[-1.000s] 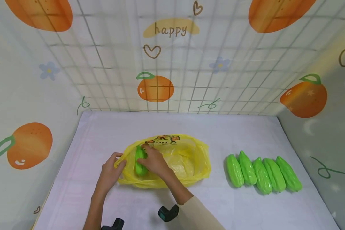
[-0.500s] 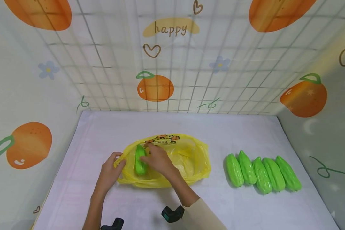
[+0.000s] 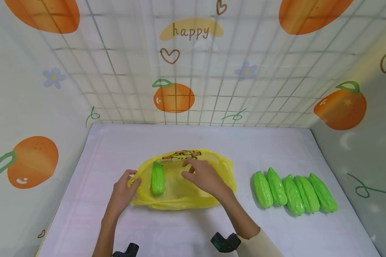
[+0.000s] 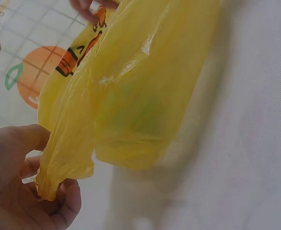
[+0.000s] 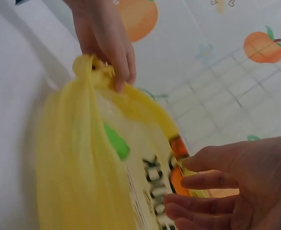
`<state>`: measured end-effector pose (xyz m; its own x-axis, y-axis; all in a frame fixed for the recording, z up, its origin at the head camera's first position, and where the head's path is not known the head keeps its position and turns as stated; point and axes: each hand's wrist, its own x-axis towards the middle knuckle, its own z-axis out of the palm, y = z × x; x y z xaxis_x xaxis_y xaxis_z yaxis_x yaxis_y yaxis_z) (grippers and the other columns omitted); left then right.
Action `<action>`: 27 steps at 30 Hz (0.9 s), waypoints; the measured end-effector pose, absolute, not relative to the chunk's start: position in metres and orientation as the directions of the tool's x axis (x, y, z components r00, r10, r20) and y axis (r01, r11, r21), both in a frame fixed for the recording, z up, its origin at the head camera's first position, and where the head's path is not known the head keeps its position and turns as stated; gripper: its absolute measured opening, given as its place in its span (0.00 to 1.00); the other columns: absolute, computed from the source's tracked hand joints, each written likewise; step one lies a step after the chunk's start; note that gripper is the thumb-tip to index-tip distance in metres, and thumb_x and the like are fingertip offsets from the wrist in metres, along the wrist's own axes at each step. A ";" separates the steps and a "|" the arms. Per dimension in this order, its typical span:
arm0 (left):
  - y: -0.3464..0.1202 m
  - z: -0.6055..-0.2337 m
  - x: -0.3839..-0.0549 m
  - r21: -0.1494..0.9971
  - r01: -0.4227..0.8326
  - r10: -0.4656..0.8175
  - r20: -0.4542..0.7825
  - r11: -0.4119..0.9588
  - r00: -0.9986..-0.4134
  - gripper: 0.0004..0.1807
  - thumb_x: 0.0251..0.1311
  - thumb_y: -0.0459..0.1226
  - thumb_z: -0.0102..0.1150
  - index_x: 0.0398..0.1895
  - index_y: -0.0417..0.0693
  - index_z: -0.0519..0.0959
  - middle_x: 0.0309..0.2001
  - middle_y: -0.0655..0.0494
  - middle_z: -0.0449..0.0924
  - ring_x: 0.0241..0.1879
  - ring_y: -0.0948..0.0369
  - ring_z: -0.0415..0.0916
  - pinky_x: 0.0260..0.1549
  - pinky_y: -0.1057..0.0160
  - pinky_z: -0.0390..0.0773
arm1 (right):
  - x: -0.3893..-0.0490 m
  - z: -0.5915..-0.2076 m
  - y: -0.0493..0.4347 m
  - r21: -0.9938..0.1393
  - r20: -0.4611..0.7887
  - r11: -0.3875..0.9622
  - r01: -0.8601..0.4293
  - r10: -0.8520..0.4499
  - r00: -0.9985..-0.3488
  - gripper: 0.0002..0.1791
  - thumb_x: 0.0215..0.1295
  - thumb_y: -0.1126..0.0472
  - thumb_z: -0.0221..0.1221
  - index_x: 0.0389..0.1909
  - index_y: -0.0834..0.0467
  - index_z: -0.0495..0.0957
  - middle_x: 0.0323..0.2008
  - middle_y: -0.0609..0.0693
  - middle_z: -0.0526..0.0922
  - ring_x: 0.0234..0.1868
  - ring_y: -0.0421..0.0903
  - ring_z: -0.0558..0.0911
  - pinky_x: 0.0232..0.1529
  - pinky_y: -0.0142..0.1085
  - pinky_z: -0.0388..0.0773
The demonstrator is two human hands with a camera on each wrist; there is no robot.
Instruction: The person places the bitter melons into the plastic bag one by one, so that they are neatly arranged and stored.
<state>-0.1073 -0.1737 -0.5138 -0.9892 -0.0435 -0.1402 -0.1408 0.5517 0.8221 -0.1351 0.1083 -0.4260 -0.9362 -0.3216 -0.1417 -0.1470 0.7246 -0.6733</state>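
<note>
A yellow plastic bag point(image 3: 180, 200) stands with its mouth spread wide in the middle of the table. Inside it, near the left end, lies a green ridged vegetable point(image 3: 158, 180), which looks like a bitter melon; the right wrist view catches only its green tip point(image 5: 116, 141). My left hand point(image 3: 125, 189) pinches the bag's left rim, and the gathered plastic shows between thumb and fingers in the left wrist view. Over the bag's mouth hovers my right hand point(image 3: 206, 176), fingers loosely bent and holding nothing.
Several more green vegetables point(image 3: 294, 196) lie side by side in a row on the table's right part. A white cloth point(image 3: 270, 146) covers the table. Patterned walls with printed oranges point(image 3: 173, 98) enclose the back and sides.
My right hand has let go of the green vegetable in the bag and moved right, away from it. The left hand keeps its place on the rim.
</note>
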 end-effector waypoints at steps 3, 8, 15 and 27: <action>-0.174 -0.514 -0.108 0.820 -0.141 -0.039 -0.143 0.555 -0.989 0.19 0.71 0.46 0.54 0.60 0.48 0.72 0.55 0.43 0.79 0.48 0.50 0.77 0.45 0.50 0.76 | -0.132 -0.421 0.131 -0.650 -0.126 0.749 -0.129 -0.274 -0.954 0.12 0.68 0.57 0.61 0.49 0.54 0.81 0.34 0.49 0.83 0.29 0.44 0.79 0.28 0.37 0.75; -0.175 -0.515 -0.109 0.818 -0.137 -0.036 -0.141 0.559 -0.989 0.20 0.71 0.46 0.54 0.60 0.48 0.72 0.56 0.42 0.79 0.48 0.50 0.77 0.45 0.49 0.76 | -0.129 -0.416 0.169 -0.617 -0.088 0.781 -0.091 -0.183 -0.979 0.11 0.69 0.57 0.57 0.48 0.56 0.81 0.36 0.53 0.84 0.30 0.47 0.79 0.28 0.38 0.76; -0.177 -0.514 -0.109 0.821 -0.145 -0.029 -0.155 0.552 -0.988 0.21 0.71 0.47 0.53 0.61 0.49 0.72 0.57 0.42 0.78 0.49 0.49 0.78 0.46 0.49 0.76 | -0.120 -0.418 0.218 -0.607 -0.030 0.794 -0.034 -0.066 -0.997 0.13 0.70 0.58 0.55 0.50 0.59 0.80 0.36 0.56 0.84 0.31 0.49 0.81 0.26 0.38 0.76; -0.178 -0.512 -0.109 0.820 -0.162 -0.027 -0.176 0.549 -0.984 0.21 0.71 0.47 0.53 0.62 0.48 0.71 0.61 0.40 0.75 0.60 0.43 0.72 0.54 0.40 0.72 | -0.103 -0.454 0.277 -0.446 -0.021 0.894 0.053 0.048 -0.999 0.18 0.65 0.63 0.54 0.54 0.65 0.76 0.47 0.69 0.78 0.42 0.62 0.79 0.37 0.54 0.75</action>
